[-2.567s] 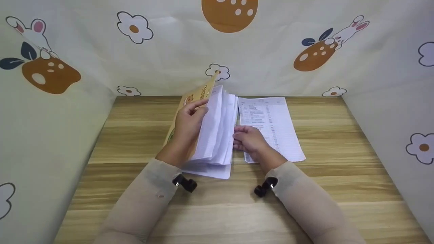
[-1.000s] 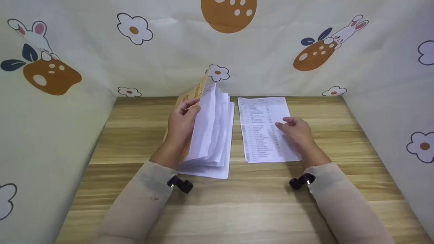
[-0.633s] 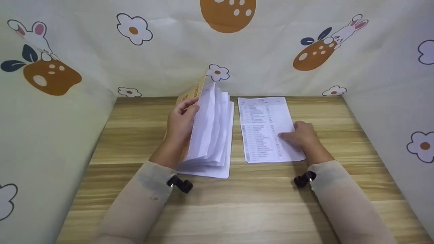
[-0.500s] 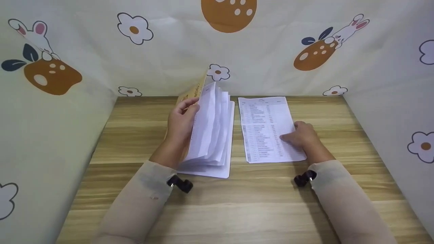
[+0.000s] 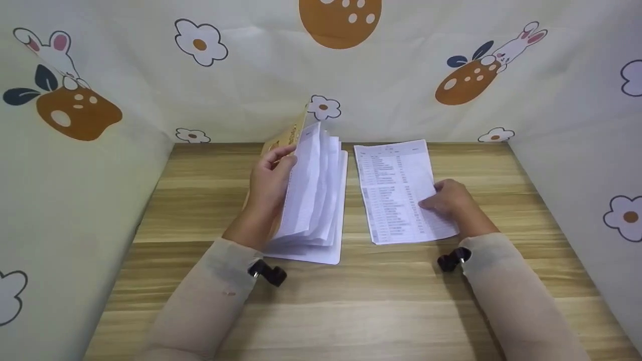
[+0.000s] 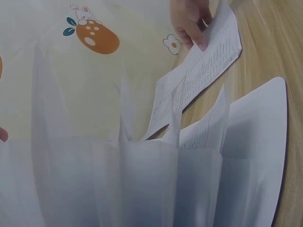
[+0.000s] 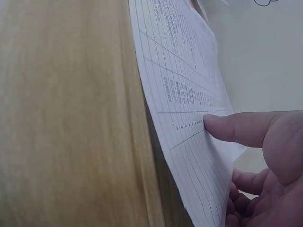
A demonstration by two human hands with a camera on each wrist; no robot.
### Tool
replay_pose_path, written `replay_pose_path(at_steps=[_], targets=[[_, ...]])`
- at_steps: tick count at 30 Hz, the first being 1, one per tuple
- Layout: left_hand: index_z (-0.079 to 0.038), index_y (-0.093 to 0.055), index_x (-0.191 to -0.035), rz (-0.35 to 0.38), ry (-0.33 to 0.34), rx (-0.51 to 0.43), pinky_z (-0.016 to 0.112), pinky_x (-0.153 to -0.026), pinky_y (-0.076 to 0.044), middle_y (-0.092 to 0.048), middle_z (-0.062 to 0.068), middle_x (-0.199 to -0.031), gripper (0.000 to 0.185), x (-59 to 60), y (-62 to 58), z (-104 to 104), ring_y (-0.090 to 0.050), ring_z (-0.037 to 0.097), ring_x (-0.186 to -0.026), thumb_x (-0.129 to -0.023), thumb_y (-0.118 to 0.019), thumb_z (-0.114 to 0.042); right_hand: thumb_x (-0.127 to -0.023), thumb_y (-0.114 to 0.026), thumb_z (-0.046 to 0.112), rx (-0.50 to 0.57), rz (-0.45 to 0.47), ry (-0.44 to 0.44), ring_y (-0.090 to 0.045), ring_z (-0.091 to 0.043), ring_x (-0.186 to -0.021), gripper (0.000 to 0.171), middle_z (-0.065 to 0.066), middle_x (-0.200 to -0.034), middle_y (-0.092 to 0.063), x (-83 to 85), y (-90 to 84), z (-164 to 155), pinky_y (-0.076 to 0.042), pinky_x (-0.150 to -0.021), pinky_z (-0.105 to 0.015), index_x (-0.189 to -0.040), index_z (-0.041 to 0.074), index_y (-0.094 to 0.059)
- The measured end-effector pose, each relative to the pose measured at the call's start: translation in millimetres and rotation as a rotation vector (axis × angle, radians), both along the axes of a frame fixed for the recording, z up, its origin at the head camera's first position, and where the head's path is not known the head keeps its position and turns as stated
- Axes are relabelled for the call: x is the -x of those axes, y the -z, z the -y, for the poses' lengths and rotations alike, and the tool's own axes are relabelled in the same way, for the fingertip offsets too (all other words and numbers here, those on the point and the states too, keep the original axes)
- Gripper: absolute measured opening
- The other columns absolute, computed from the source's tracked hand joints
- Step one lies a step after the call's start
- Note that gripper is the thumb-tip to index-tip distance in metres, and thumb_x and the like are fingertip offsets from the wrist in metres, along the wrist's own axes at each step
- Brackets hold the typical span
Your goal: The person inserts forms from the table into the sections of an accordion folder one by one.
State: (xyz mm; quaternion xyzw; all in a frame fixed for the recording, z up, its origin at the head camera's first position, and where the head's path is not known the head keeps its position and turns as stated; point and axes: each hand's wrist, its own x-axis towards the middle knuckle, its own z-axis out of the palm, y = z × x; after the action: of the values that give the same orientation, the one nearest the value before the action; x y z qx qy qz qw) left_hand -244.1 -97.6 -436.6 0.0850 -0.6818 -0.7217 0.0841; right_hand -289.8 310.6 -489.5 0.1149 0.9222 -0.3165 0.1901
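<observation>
**One printed sheet lifted off the table, booklet held fanned open**

The right hand (image 5: pixel 451 203) pinches one printed sheet (image 5: pixel 398 190) at its right edge, thumb on top and fingers curled beneath, as the right wrist view shows. The sheet carries ruled rows and columns of small dark print, too fine to read. It lies right of centre on the wooden table (image 5: pixel 351 311), its right side raised off the wood.

The left hand (image 5: pixel 268 183) grips one booklet (image 5: pixel 316 200) just left of the sheet, fingers curled round the orange-yellow cover (image 5: pixel 287 138), which stands tilted up at the far end. The cover bears printing, but it cannot be read. Its white pages fan out in several loose leaves; the left wrist view looks through them, and faint print shows on one. Booklet and sheet lie just beside each other, apart.

One small black clip-like mount shows at each wrist, two in all. A cream cloth backdrop (image 5: pixel 251 75) with rabbits, flowers and brown spotted shapes surrounds the table.

Against half a second ago, the sheet has turned slightly, its near end swung rightward and its right edge lifted; before, it lay flat under the hand. The left hand and booklet have stayed as they were.
</observation>
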Motion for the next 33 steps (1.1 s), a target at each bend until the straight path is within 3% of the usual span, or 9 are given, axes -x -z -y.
replay_pose_path(at_steps=[10,14,19,24,33], targets=[[-0.016,-0.078,-0.125,0.02,-0.007,-0.008,0.047,-0.097,-0.057,-0.064,0.008,-0.129,0.028,0.6,-0.1,-1.2,-0.064,0.035,-0.114,-0.099,-0.067,-0.022,-0.088,-0.084,0.027,-0.003,-0.033,0.022,-0.058,-0.04,-0.125,0.092,-0.03,-0.155,-0.05,-0.3,1.1,-5.2,-0.048,-0.113,-0.054,-0.159,-0.006,-0.036],[-0.016,-0.078,-0.124,0.029,-0.002,-0.016,0.048,-0.097,-0.057,-0.065,0.009,-0.127,0.028,0.4,-0.5,-2.0,-0.065,0.036,-0.113,-0.099,-0.067,-0.022,-0.095,-0.076,0.026,0.017,-0.067,0.042,-0.055,-0.043,-0.133,0.08,-0.032,-0.159,-0.047,0.7,5.2,-12.1,-0.046,-0.116,-0.056,-0.159,-0.007,-0.04],[-0.017,-0.077,-0.126,0.039,-0.002,-0.011,0.047,-0.097,-0.057,-0.065,0.007,-0.127,0.03,0.0,0.1,-1.1,-0.065,0.035,-0.113,-0.099,-0.067,-0.024,-0.101,-0.065,0.023,0.04,-0.093,0.079,-0.061,-0.036,-0.125,0.06,-0.029,-0.152,-0.057,1.1,8.1,-18.2,-0.055,-0.102,-0.045,-0.152,-0.005,-0.052],[-0.011,-0.074,-0.133,0.024,0.012,-0.029,0.048,-0.101,-0.056,-0.066,0.008,-0.127,0.036,-1.7,0.4,-0.4,-0.065,0.037,-0.117,-0.1,-0.066,-0.024,-0.102,-0.062,0.026,0.05,-0.142,0.089,-0.064,-0.029,-0.111,0.051,-0.026,-0.138,-0.067,-0.7,8.8,-21.2,-0.051,-0.083,-0.03,-0.143,-0.004,-0.063],[-0.01,-0.073,-0.134,0.03,0.005,-0.024,0.047,-0.1,-0.057,-0.066,0.008,-0.127,0.037,-0.5,0.1,-1.0,-0.064,0.037,-0.117,-0.099,-0.065,-0.023,-0.102,-0.064,0.022,0.195,-0.139,0.12,-0.064,-0.021,-0.103,0.046,-0.023,-0.135,-0.066,-5.4,14.4,-34.6,-0.053,-0.077,-0.022,-0.14,-0.005,-0.064]])
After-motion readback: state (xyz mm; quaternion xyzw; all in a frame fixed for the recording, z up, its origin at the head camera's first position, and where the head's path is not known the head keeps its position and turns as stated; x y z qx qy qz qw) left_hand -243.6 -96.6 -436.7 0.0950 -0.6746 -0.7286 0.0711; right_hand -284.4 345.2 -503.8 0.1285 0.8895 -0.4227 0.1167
